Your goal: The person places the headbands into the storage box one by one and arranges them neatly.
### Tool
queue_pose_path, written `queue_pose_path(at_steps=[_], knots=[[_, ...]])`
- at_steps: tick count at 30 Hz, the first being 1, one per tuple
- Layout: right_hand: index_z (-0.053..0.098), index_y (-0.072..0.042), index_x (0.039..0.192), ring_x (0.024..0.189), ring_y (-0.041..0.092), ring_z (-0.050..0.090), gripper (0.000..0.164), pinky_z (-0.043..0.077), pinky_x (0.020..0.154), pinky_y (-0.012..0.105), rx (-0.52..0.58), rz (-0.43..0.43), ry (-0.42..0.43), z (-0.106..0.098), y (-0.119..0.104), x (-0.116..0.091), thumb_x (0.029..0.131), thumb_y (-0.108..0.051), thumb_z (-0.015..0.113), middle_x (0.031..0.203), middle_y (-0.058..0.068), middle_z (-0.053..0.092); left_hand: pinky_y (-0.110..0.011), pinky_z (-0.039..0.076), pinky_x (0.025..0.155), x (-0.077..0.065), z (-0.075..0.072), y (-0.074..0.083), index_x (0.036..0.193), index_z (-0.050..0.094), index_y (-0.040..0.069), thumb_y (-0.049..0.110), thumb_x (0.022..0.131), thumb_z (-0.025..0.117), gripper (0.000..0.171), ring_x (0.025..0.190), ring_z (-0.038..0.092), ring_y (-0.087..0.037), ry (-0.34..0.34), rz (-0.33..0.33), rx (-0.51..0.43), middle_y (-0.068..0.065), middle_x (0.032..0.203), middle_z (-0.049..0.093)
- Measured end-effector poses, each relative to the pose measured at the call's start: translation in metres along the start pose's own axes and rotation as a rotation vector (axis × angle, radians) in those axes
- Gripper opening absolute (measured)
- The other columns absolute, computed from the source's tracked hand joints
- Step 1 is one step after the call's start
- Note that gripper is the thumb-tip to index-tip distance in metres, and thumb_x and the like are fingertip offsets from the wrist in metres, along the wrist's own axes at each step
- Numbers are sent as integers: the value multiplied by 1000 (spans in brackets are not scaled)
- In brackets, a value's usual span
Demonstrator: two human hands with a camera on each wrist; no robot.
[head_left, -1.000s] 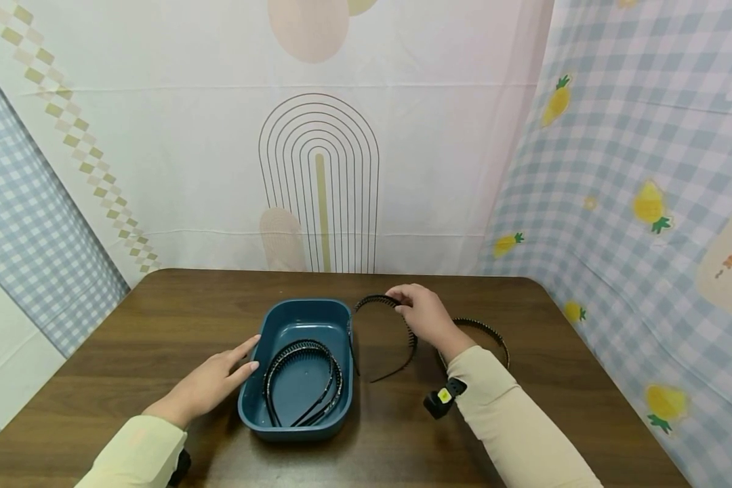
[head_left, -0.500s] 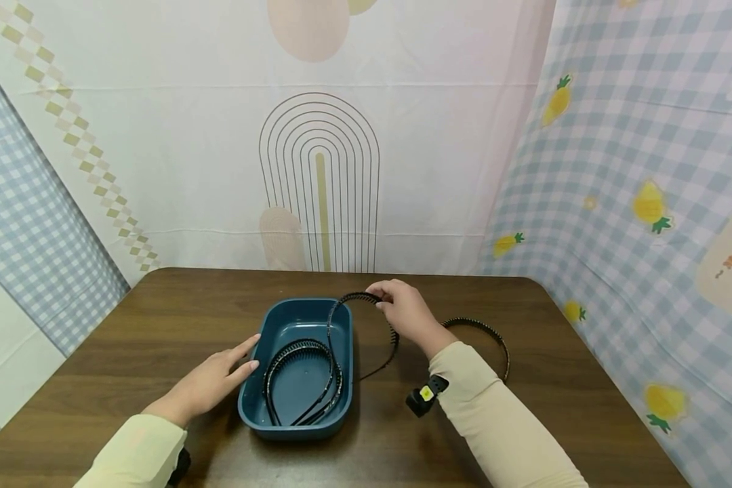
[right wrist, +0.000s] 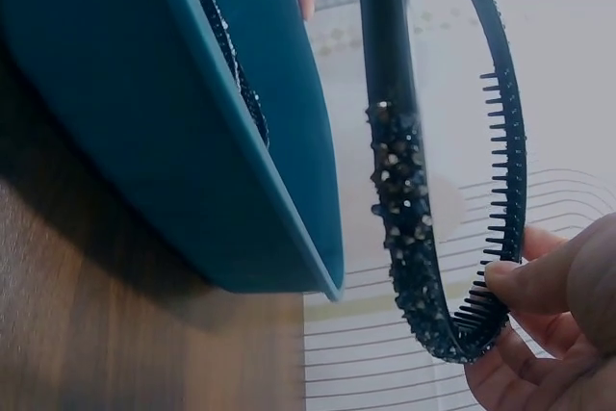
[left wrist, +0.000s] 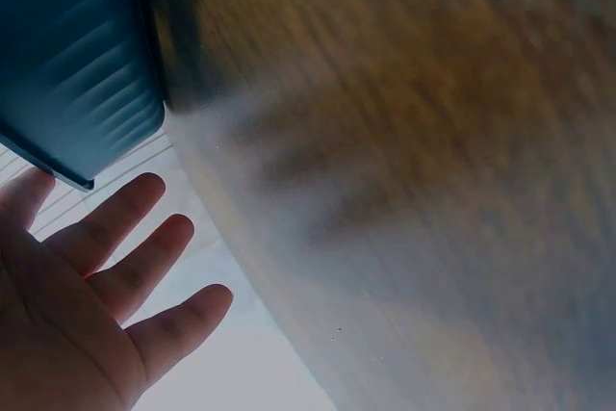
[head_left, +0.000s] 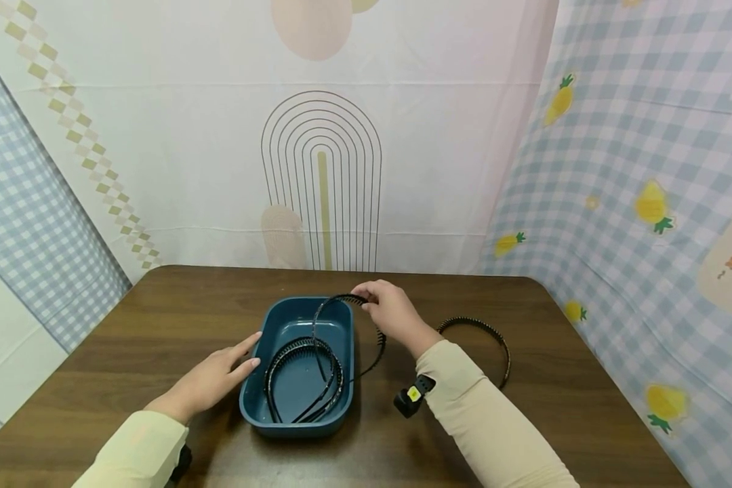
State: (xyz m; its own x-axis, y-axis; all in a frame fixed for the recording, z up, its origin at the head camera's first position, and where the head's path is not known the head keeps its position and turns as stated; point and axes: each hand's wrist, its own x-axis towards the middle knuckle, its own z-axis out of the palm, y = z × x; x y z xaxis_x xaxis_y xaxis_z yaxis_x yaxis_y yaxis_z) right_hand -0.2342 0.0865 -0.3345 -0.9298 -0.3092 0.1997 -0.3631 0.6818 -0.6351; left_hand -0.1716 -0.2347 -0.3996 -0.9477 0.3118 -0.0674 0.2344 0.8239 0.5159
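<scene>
The right hand [head_left: 393,313] pinched a black, stone-studded, toothed headband [right wrist: 404,204] over the right rim of a blue, rounded-rectangular bin [head_left: 293,430] containing similar dark hoops [head_left: 305,345]. The left hand [head_left: 210,377] held its fingers extended at the left rim. A spare black toothed band [head_left: 495,333] lay rightward on the brown wood-grain table [head_left: 183,305].

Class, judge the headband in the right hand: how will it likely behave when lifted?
The beaded headband is probably stiff, since it holds an open arch though the right hand pinches it at one spot. Its slim band suggests it is light. Its inner teeth might catch on the headbands in the blue tub.
</scene>
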Motion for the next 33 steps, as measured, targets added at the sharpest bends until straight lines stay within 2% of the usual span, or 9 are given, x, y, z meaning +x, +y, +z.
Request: queue_pose_path(at_steps=[16, 22, 33], knots=[[69, -9, 113, 98, 23, 58, 28, 51, 85, 37, -27, -74, -65, 20, -20, 7, 91, 5, 60, 107, 8, 63, -68, 30, 102, 0, 0, 1, 154, 27, 14, 49, 100, 43, 66, 132, 36, -50, 8, -10, 20, -24, 147, 40], [70, -11, 114, 100, 22, 59, 29, 51, 86, 36, -40, -76, -90, 28, -25, 11, 92, 4, 60, 107, 7, 63, -68, 31, 101, 0, 1, -1, 154, 27, 14, 49, 101, 42, 66, 132, 36, -50, 16, 5, 23, -24, 147, 40], [70, -11, 114, 101, 20, 60, 30, 51, 87, 33, -53, -97, -127, 41, -35, 11, 93, 5, 58, 107, 6, 63, -67, 31, 102, 0, 1, -2, 154, 27, 13, 57, 99, 39, 71, 132, 37, -49, 24, 10, 25, -24, 147, 41]])
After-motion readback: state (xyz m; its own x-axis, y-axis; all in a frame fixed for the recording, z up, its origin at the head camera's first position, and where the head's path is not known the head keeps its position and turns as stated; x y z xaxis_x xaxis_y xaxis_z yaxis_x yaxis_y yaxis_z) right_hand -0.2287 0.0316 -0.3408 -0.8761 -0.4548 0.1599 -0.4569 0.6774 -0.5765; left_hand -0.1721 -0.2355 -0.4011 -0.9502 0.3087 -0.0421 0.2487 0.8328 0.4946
